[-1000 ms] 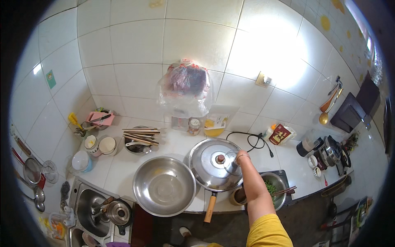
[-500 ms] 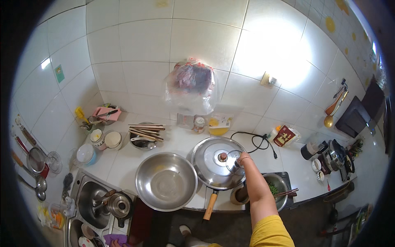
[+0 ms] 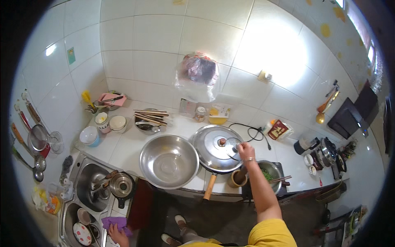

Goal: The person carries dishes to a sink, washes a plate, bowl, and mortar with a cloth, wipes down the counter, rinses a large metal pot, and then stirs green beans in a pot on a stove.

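Observation:
My right hand (image 3: 247, 150) is closed on the knob of a small clear lid (image 3: 233, 149), which is tilted up over the right side of a large domed metal lid (image 3: 210, 151). That large lid covers a pan with a wooden handle (image 3: 210, 187). At the lower left, my left hand (image 3: 118, 236) presses on a purple cloth (image 3: 115, 224) beside the sink, its fingers curled over the cloth. Partly behind my right forearm stands a metal pot (image 3: 271, 168) with green vegetables and chopsticks in it. A wide steel basin (image 3: 169, 162) sits left of the covered pan.
A double sink (image 3: 88, 181) with dishes and a small lidded pot (image 3: 121, 185) lies at the left. Chopsticks lie across a bowl (image 3: 146, 128) at the back. A wooden container (image 3: 238, 179) stands near the counter edge; a black cord (image 3: 255, 131) lies behind.
The view has shifted, showing more of the floor and sink. My left hand and the purple cloth have come further into view. My right hand still holds the clear lid.

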A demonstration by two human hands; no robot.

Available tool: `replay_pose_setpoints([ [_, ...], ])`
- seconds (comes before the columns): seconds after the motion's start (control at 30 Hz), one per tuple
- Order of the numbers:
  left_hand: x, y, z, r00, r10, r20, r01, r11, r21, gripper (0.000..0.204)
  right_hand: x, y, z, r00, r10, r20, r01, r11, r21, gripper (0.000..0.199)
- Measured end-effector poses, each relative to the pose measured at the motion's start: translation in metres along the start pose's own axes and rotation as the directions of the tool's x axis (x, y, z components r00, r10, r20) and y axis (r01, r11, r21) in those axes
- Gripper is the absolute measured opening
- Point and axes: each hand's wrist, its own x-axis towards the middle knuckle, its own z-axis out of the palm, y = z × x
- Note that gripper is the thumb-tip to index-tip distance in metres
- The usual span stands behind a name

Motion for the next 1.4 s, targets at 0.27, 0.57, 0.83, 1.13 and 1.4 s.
replay_pose_setpoints([
  [0.27,-0.001,0.014,-0.009,0.998,-0.009,-0.058,0.004,0.996,-0.085,0.032,-0.194,0.052,-0.011,0.408,0.706,0.579,-0.862,0.087,0.5,0.037],
  [0.57,-0.013,0.007,0.006,0.998,-0.024,0.065,0.039,0.97,-0.24,0.02,-0.161,0.079,0.006,0.345,0.649,0.679,-0.912,0.06,0.406,0.028],
  [0.83,-0.021,-0.026,0.035,0.848,-0.4,0.347,0.44,0.166,-0.883,0.032,-0.156,0.087,0.016,0.359,0.551,0.754,-0.928,0.126,0.35,0.026],
  [1.13,-0.036,-0.066,0.077,0.843,-0.536,-0.031,0.359,0.605,-0.71,0.038,-0.155,0.074,0.0,0.447,0.527,0.723,-0.894,0.235,0.382,0.024],
  [1.4,-0.029,0.005,0.001,0.873,-0.446,0.198,0.217,-0.01,-0.976,0.032,-0.142,0.03,0.001,0.242,0.114,0.963,-0.954,-0.153,0.258,0.025],
])
